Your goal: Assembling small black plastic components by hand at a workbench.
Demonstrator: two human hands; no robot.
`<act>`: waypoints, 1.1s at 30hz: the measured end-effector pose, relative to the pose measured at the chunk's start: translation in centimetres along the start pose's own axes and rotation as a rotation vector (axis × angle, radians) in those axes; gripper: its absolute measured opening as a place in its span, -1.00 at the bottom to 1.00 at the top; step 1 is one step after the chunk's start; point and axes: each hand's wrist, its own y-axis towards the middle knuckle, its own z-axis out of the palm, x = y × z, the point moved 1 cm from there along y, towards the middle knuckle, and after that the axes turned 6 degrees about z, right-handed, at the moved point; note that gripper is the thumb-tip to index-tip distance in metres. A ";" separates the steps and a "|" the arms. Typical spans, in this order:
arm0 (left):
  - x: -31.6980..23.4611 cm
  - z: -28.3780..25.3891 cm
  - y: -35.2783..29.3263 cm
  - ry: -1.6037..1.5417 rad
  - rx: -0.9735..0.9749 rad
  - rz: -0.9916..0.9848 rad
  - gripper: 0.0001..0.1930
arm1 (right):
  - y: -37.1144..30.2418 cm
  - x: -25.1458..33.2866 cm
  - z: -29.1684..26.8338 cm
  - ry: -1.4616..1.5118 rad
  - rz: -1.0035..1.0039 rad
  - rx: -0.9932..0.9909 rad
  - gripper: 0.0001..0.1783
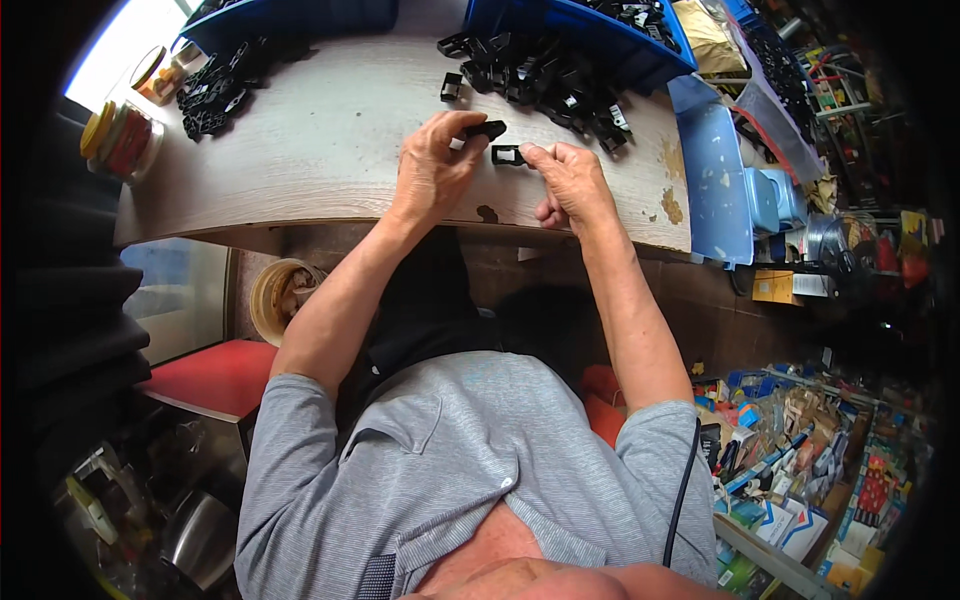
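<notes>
Over the near part of the white table, my left hand [437, 165] pinches a small black plastic part [487, 130] between thumb and fingers. Close by on its right, my right hand [572, 180] grips another piece, a black rectangular frame [507, 155] with a pale opening, by its right end. The two pieces are near each other but apart. Beyond my hands lies a heap of similar black parts [545, 80], some showing bits of shiny metal. One loose black clip [451, 87] rests at the heap's left edge.
Blue bins [590, 45] of black parts stand along the table's far side. A second pile [215, 95] lies at the left, beside lidded jars [122, 140]. A light-blue tray [722, 185] borders the right edge. Below the table is a bucket [272, 300]. Packaged goods [790, 440] fill shelves at right.
</notes>
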 end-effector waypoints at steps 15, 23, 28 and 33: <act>-0.1 -1.0 1.8 0.207 0.398 0.349 -0.74 | 0.6 0.5 0.5 -0.090 -0.038 0.096 -0.59; -0.1 -0.4 1.5 0.134 0.392 0.420 -0.75 | 0.7 -0.4 0.2 -0.076 -0.112 0.122 -0.68; -0.2 0.1 1.4 0.252 0.502 0.494 -0.56 | 0.7 -0.1 0.1 -0.117 -0.096 0.129 -0.72; -0.9 0.0 0.6 0.352 0.521 0.500 -0.53 | 0.7 -0.2 0.0 -0.096 -0.106 0.136 -0.69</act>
